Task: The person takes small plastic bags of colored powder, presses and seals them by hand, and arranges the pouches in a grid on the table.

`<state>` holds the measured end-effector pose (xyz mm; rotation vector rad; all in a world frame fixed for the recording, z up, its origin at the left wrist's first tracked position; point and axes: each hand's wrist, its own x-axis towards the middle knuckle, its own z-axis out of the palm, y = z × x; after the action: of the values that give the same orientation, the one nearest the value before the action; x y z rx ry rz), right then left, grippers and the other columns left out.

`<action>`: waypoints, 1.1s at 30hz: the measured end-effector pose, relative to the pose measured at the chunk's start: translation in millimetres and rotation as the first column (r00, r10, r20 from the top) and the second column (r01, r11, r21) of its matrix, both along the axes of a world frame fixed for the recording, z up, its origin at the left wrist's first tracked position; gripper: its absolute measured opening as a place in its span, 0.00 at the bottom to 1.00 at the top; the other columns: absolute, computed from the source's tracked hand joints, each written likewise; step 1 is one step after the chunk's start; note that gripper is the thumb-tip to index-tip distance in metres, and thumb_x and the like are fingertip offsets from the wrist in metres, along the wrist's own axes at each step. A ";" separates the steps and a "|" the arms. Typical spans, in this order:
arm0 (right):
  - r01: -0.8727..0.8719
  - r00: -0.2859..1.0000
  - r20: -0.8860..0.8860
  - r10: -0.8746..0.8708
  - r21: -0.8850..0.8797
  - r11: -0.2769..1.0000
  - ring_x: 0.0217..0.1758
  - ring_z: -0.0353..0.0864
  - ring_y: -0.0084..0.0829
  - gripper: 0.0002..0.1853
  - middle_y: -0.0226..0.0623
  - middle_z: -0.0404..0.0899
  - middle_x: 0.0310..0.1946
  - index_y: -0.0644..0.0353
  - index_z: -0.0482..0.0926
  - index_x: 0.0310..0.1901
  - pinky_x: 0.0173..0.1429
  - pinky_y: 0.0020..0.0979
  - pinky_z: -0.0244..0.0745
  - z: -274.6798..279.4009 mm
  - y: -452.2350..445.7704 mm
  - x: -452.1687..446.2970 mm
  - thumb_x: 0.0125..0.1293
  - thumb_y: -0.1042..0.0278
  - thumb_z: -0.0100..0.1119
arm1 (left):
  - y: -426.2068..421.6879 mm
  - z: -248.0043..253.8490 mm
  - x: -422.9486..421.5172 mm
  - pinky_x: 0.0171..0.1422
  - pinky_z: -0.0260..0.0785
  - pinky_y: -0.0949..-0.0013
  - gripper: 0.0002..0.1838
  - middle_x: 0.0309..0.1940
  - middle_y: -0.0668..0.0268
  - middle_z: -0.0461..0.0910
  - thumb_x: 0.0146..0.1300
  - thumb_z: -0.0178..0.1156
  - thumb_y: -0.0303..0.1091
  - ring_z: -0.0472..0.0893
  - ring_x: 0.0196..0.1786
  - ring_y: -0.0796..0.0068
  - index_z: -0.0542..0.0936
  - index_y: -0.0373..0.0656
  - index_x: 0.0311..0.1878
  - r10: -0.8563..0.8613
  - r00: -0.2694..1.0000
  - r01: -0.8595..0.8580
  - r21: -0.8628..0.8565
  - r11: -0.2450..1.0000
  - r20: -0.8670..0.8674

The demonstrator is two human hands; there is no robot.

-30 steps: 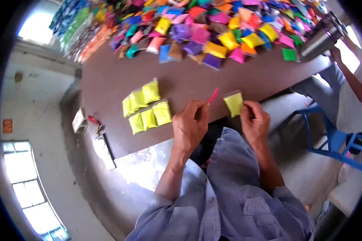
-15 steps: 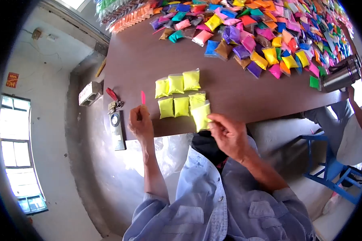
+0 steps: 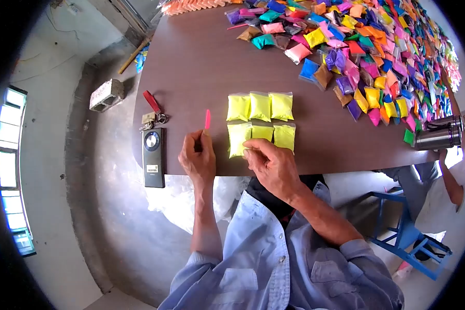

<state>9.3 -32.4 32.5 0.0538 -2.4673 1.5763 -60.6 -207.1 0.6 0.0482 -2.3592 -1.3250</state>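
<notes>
My left hand (image 3: pixel 198 155) is closed in a pinch at the table's front edge, with a thin bright pink strip (image 3: pixel 207 120) standing up from its fingers. To its right, my right hand (image 3: pixel 275 168) grips the right edge of a neon-yellow packet (image 3: pixel 238 138) at the left end of the front row. Beside that one lie a middle packet (image 3: pixel 262 133), partly hidden by my right fingers, and a right-hand packet (image 3: pixel 284 135). Behind them three more yellow packets (image 3: pixel 260 106) form a row. Whether another packet lies under the gripped one is hidden.
A large heap of small colourful packets (image 3: pixel 369 67) covers the far right of the brown table (image 3: pixel 191 67). Keys with a red strap (image 3: pixel 152 103) and a dark rectangular device (image 3: pixel 153 157) lie at the left edge. A metal flask (image 3: pixel 439 135) and a person's arm (image 3: pixel 452 183) are at right.
The view has shifted. My right hand has carried the yellow packet from the right end of the front row to its left end. My left hand keeps the pink strip.
</notes>
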 end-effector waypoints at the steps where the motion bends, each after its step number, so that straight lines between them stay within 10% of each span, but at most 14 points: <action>1: 0.009 1.000 0.023 -0.008 -0.024 1.000 0.36 0.91 0.45 0.09 0.49 0.89 0.36 0.61 0.84 0.49 0.39 0.38 0.86 -1.7 -1.9 -1.4 0.73 0.67 0.67 | -0.4 0.4 0.2 0.31 0.68 0.71 0.06 0.22 0.63 0.80 0.70 0.67 0.29 0.75 0.25 0.81 0.83 0.36 0.39 -0.010 1.000 0.010 0.021 1.000 -0.003; 29: 0.096 0.995 -0.049 -0.092 0.093 0.991 0.32 0.88 0.47 0.06 0.46 0.86 0.31 0.59 0.85 0.43 0.35 0.40 0.82 6.4 15.5 13.0 0.70 0.67 0.67 | 2.5 0.0 1.1 0.38 0.73 0.70 0.08 0.27 0.63 0.84 0.71 0.66 0.31 0.79 0.29 0.78 0.85 0.35 0.41 0.022 0.998 -0.022 0.000 1.000 0.061; 31: 0.100 0.987 -0.132 -0.086 0.098 0.990 0.21 0.80 0.24 0.04 0.38 0.82 0.24 0.62 0.85 0.42 0.28 0.27 0.74 0.0 30.0 17.1 0.68 0.75 0.69 | 1.1 -2.1 0.6 0.39 0.74 0.69 0.08 0.27 0.63 0.84 0.70 0.66 0.31 0.80 0.30 0.77 0.84 0.34 0.41 0.039 0.997 -0.036 -0.036 0.999 0.073; 33: 0.121 0.985 -0.131 -0.111 0.073 0.990 0.22 0.80 0.25 0.04 0.38 0.83 0.26 0.63 0.85 0.42 0.28 0.27 0.75 -0.4 44.9 20.7 0.68 0.75 0.69 | 3.1 2.0 2.2 0.38 0.73 0.69 0.08 0.26 0.63 0.83 0.70 0.66 0.30 0.79 0.29 0.78 0.84 0.34 0.41 0.030 0.997 -0.028 -0.024 0.999 0.075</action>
<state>30.1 12.5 32.1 0.0218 -2.3887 1.3821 -58.4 -204.0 2.6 0.1270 -2.4263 -1.3035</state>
